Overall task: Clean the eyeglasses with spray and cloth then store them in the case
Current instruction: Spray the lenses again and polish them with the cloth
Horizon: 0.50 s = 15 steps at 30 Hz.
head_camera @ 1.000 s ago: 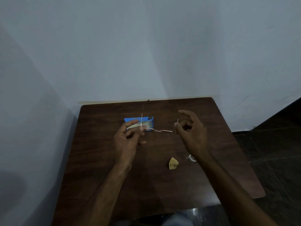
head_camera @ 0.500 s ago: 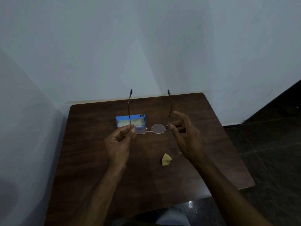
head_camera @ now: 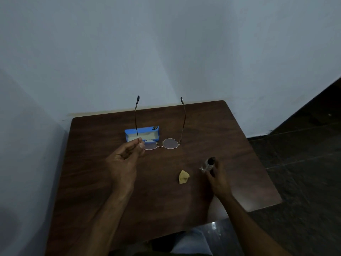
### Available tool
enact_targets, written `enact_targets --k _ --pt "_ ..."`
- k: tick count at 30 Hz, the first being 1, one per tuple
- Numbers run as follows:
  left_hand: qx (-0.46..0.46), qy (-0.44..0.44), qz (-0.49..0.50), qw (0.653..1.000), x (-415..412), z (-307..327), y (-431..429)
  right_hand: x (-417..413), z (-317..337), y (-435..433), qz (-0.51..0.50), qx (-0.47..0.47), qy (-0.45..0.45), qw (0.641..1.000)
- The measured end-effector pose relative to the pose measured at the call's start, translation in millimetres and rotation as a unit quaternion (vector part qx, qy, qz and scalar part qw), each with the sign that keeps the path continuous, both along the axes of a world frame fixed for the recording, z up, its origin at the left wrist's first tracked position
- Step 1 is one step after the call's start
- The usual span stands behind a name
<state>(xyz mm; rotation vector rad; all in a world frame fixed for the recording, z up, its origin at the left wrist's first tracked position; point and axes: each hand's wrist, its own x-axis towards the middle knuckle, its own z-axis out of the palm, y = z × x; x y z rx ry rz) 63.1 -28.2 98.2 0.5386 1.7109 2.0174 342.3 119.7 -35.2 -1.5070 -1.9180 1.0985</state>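
1. We hold the glasses above the tabletop with our left hand, thumb and fingertips pinched on the left temple right at the hinge beside the left lens.
2. The glasses have a thin metal wire frame with two rounded clear lenses; both temples are unfolded and point up and away from us, ending in dark tips.
3. Our right hand is curled around the spray, a small clear bottle with a dark round cap, near the tabletop's right side; we cannot tell whether the bottle is lifted or resting on the wood.
4. The cloth lies on the tabletop between our two hands, just left of the spray: a small yellowish piece, crumpled into a rough lump.
5. The case sits on the far part of the tabletop, behind the glasses: a blue rectangular box, open, with a pale lining inside.
6. The tabletop is dark brown wood with a visible grain and rounded corners, set against a plain pale wall.
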Motion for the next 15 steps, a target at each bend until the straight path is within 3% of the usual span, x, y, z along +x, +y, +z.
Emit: enact_targets --k 5,10,12,15 --pt "0.027 -0.046 0.012 0.999 -3 7 3 -13 6 1 -0.020 -0.039 0.050 0.998" --pt "0.028 -0.040 0.042 0.998 -11 14 2 -39 62 -11 -0.029 -0.140 0.219 0.965" --pt "0.026 -0.034 0.052 0.998 -14 17 3 -55 97 -24 -0.007 -0.228 0.356 0.906" --pt "0.008 0.002 0.062 0.998 -14 23 4 -78 148 -43 0.053 -0.363 0.507 0.780"
